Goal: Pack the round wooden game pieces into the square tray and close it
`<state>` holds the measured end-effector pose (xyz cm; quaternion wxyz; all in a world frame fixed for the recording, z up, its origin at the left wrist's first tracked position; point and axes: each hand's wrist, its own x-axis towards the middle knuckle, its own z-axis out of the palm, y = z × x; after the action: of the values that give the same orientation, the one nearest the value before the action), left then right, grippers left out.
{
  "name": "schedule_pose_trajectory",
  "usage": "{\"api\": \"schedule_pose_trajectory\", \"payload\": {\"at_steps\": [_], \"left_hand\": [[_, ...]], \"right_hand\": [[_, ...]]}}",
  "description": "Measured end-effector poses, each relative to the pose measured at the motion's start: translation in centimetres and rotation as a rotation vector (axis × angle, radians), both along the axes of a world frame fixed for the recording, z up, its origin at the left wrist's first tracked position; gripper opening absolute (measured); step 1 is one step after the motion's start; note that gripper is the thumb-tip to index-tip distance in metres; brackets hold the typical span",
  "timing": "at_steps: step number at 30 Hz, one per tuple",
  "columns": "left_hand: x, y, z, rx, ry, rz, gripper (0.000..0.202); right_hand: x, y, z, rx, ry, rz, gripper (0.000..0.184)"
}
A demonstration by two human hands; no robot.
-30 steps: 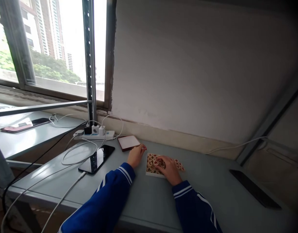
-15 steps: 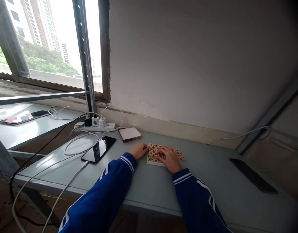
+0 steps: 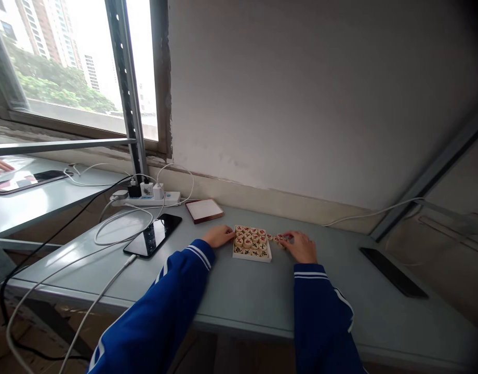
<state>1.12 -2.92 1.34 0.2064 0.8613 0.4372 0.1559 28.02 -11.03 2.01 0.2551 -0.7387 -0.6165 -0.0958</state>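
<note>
A white box on the table is filled with rows of round Chinese chess pieces, marked in red and black characters. My left hand rests at the box's left side, its fingers closed against the edge. Right of the box lie a few loose Chinese chess pieces. Over their right end is my right hand, thumb and fingers pinched on one of these pieces, which the fingers partly cover.
The box lid lies behind on the left. A phone with a white cable, a power strip with chargers and a dark flat object are on the table. Another person's hand shows at far left.
My right hand has moved right, from over the box to the loose pieces, uncovering the box. My left hand stays at the box's left edge. The view has shifted slightly.
</note>
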Motion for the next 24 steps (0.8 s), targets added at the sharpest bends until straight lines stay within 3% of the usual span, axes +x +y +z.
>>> {"api": "schedule_pose_trajectory", "payload": {"at_steps": [3, 11, 15, 18, 24], "left_hand": [[0.0, -0.1, 0.1, -0.013, -0.004, -0.018, 0.039], [-0.1, -0.3, -0.1, -0.015, -0.018, -0.014, 0.037], [-0.1, -0.3, 0.1, -0.03, -0.015, -0.019, 0.038], [-0.1, -0.3, 0.1, -0.039, -0.023, -0.022, 0.039], [-0.1, -0.1, -0.1, -0.047, -0.022, -0.01, 0.039]], "right_hand": [[0.8, -0.2, -0.7, -0.132, 0.001, 0.004, 0.022], [0.4, -0.4, -0.5, -0.171, -0.014, 0.117, 0.016], [-0.8, -0.4, 0.8, -0.057, 0.154, 0.307, 0.019], [-2.3, -0.3, 1.3, -0.057, 0.273, 0.477, 0.025], [-3.5, -0.3, 0.7, -0.086, 0.314, 0.556, 0.021]]}}
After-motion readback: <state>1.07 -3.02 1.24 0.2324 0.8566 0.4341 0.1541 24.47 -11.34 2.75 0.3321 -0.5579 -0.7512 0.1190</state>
